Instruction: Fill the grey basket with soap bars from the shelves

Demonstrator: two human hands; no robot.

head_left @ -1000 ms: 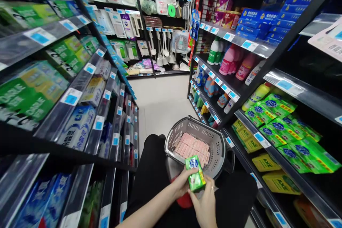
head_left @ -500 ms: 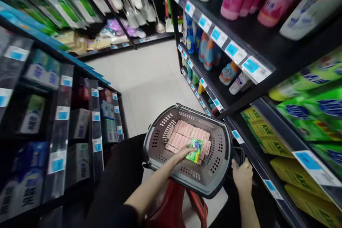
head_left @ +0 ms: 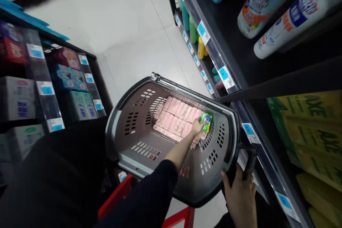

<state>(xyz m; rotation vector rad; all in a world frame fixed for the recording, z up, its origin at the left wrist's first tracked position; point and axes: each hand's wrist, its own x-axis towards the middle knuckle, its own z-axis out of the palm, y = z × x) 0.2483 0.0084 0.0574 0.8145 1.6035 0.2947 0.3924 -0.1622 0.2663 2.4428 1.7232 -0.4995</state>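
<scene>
Your left hand [head_left: 198,127] is deep in the grey basket [head_left: 128,114], fingers closed around the near end of a small green packet [head_left: 206,122], which sits low against the far right corner, touching the layer of pink packs [head_left: 176,117] that covers the basket floor. Your right hand [head_left: 240,194] is wrapped around the basket's black handle [head_left: 249,160] at the near right rim, steadying it. The basket rests tilted on a red frame [head_left: 125,194], beside the dark shelf unit on your right, where yellow boxes [head_left: 317,139] and white bottles [head_left: 283,17] stand. By the look of it, you are at the placing step: the packet is down among the pink packs but your fingers have not let go. What the next move seems to call for is a plain release, opening the fingers without dragging the packet back out, then lifting the arm straight up so the sleeve clears the rim and does not disturb the rows. Keep the handle firm while you do that, since the basket sits at a slant and could rock on its frame.
</scene>
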